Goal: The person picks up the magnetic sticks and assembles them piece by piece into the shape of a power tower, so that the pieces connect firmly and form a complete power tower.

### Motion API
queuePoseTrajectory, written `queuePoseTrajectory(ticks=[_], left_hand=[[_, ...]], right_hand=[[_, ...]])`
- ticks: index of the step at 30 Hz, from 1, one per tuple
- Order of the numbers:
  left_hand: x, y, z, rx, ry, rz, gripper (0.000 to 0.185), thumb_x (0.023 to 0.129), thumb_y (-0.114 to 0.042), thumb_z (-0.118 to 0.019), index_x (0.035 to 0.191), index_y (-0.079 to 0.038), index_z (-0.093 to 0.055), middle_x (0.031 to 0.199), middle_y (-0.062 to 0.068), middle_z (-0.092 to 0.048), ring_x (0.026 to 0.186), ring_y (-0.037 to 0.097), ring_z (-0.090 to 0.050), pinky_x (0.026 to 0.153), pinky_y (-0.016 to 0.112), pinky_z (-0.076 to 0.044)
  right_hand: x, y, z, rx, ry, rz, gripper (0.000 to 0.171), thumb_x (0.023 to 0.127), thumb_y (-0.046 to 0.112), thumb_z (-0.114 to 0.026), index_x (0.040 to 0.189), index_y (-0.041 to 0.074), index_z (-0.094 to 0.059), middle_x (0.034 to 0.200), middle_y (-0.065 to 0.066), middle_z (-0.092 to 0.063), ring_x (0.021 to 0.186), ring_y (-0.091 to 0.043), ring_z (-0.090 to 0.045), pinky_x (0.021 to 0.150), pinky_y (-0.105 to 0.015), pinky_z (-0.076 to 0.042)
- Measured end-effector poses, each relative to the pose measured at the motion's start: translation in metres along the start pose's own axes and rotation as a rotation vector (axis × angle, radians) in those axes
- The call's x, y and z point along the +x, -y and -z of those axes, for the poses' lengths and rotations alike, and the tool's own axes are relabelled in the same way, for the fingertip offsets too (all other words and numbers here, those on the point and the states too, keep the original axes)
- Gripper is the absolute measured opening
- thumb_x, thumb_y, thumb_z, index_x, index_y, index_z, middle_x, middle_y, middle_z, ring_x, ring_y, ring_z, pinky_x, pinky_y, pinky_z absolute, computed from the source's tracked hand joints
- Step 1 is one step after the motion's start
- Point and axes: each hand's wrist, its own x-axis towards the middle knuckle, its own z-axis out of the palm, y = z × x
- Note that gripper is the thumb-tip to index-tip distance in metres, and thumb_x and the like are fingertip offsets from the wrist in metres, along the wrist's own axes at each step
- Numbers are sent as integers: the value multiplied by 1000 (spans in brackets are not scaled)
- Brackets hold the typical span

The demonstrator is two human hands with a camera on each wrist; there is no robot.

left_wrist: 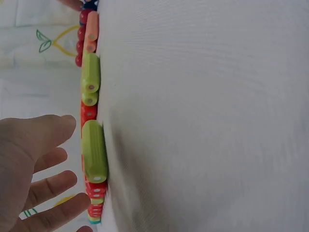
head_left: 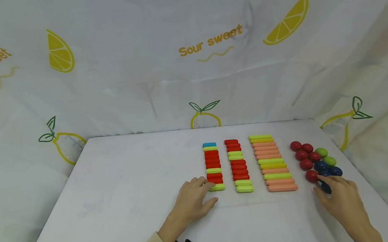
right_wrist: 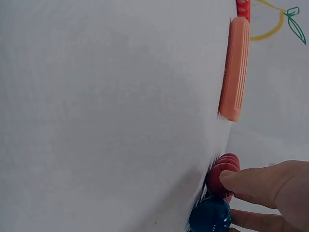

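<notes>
My left hand (head_left: 191, 200) grasps nothing, its fingers loose, a fingertip at the light green stick (head_left: 220, 187) that ends the leftmost column nearest me. My right hand (head_left: 344, 201) has thumb and index finger at the nearest red ball (head_left: 311, 175), beside dark blue balls (head_left: 335, 171); from these angles I cannot tell whether they pinch it. Everything lies on the white table (head_left: 119, 193).
</notes>
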Motion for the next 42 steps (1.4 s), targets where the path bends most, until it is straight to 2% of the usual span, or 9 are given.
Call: queuePoseTrajectory(ticks=[4,10,14,17,23,26,28,34,42], left_hand=[[8,-6,-10,30,25,8,30,88,-30,-79,115,-19,-76,100,-5,-67,86,10,-58,71,21,-45],[15,-10,-16,80,26,10,19,87,-27,-81,104,-18,-78,92,-5,-63,78,8,-53,64,18,-39],[14,-12,-17,8,38,12,13,86,-21,-82,96,-15,-76,86,-5,-65,74,6,-53,62,15,-42],[12,-13,-15,-73,64,22,14,85,-16,-83,94,-12,-73,83,-4,-68,72,3,-52,64,14,-44],[10,-15,-13,-118,137,41,21,84,-13,-84,103,-6,-78,88,0,-72,75,4,-54,69,16,-50],[7,-16,-11,-171,164,40,17,86,-13,-82,101,-6,-79,83,-2,-69,71,2,-47,66,13,-45],[6,-17,-9,-235,174,46,14,87,-13,-80,101,-6,-80,82,-3,-68,69,0,-46,65,12,-44],[1,-23,0,-380,192,38,16,89,-14,-78,105,-8,-79,85,-6,-71,69,-3,-49,66,10,-46],[-3,-31,11,-386,200,1,18,89,-15,-79,106,-10,-79,86,-8,-71,72,-5,-50,69,9,-46]], right_hand=[[0,-7,-2,-8,61,10,43,72,3,-81,107,-19,-66,107,-45,-60,97,-57,-56,87,-69,-40],[3,-14,-3,-31,206,-80,44,71,1,-83,108,-18,-67,105,-44,-58,96,-59,-56,86,-70,-45],[2,-17,1,-18,308,-146,42,74,2,-81,109,-17,-67,105,-44,-58,97,-62,-57,83,-70,-49],[1,-9,7,-14,314,-155,42,77,7,-82,110,-15,-68,105,-42,-60,93,-57,-60,79,-66,-53],[-5,38,20,110,175,-15,42,78,11,-85,110,-12,-71,104,-36,-67,78,-37,-70,65,-47,-61],[-10,67,20,225,181,54,42,77,10,-87,111,-9,-73,105,-28,-71,86,-36,-73,67,-41,-62],[-13,87,17,316,214,87,41,76,10,-88,111,-4,-75,105,-20,-74,90,-32,-74,68,-36,-63],[-16,138,5,619,448,135,35,81,17,-86,114,8,-77,109,-6,-75,93,-16,-73,75,-31,-64],[-17,163,-7,750,538,292,40,85,21,-83,120,5,-74,115,-9,-74,99,-19,-73,78,-33,-63]])
